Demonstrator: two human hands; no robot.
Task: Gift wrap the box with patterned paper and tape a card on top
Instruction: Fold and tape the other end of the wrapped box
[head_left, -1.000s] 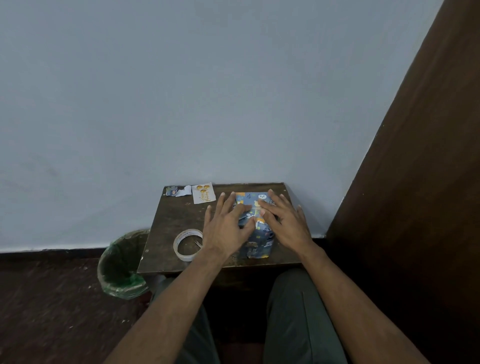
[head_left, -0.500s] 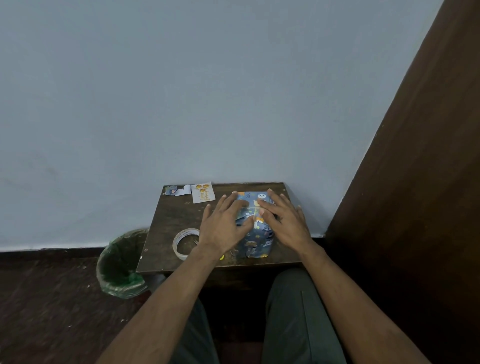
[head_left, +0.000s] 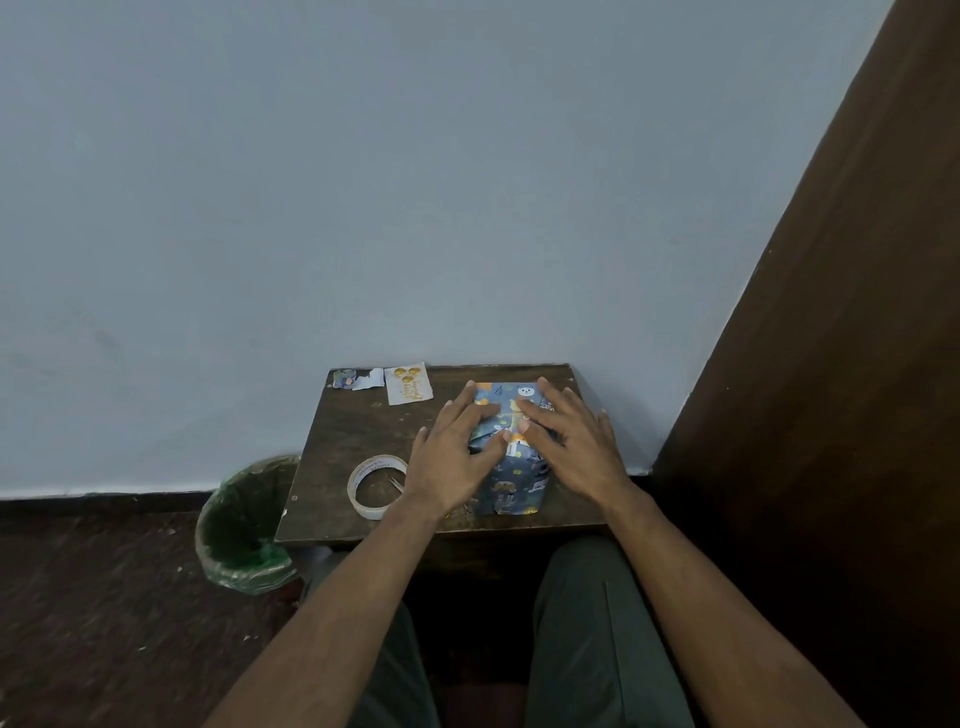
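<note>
Two flat hands, left hand and right hand, fingers spread, press patterned paper onto the box at table right; card at eleven o'clock untaped, tape roll at nine.

A single head-worn camera looks forward and steeply down from above the seated person's lap. The small bench sits at mid-distance, just below the frame's centre, with the forearms running in from 5 and 7 o'clock. A pale wall fills the upper half toward 12 o'clock; the wide lens bows the edges.
</note>
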